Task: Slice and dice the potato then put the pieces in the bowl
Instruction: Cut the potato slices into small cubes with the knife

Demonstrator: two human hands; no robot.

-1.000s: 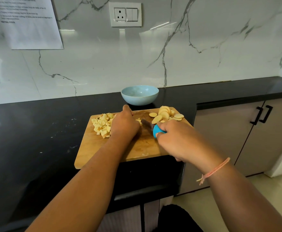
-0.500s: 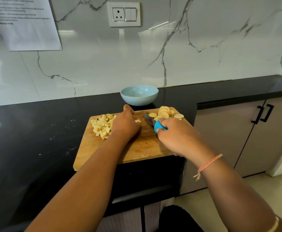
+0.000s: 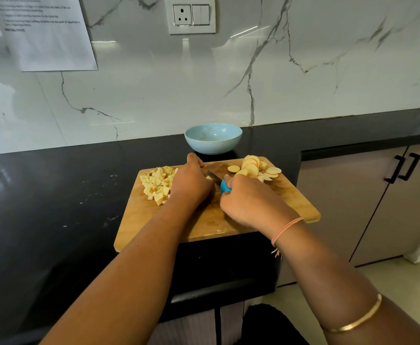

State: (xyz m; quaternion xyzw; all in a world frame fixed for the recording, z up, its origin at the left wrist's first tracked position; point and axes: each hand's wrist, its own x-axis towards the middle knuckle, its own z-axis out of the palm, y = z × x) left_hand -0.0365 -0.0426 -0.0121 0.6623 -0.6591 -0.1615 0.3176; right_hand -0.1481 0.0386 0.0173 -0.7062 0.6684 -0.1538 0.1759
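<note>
A wooden cutting board (image 3: 204, 220) lies on the black counter. A heap of diced potato (image 3: 158, 184) sits at its back left, and several round potato slices (image 3: 252, 166) lie at its back right. My left hand (image 3: 191, 183) rests curled over potato pieces in the board's middle; what lies under it is mostly hidden. My right hand (image 3: 248, 202) grips the blue handle of a knife (image 3: 219, 181), whose blade points left toward my left hand. A light blue bowl (image 3: 213, 138), with nothing in it, stands just behind the board.
The black counter (image 3: 54, 207) stretches left and right of the board, with a few white specks at the left. A marble wall with a socket (image 3: 191, 14) and a taped paper sheet (image 3: 47, 33) rises behind. Cabinet doors with black handles (image 3: 403, 170) stand at the right.
My right hand and the knife have shifted slightly away from me along the board. My left hand stays over the pieces. The camera has tilted a little.
</note>
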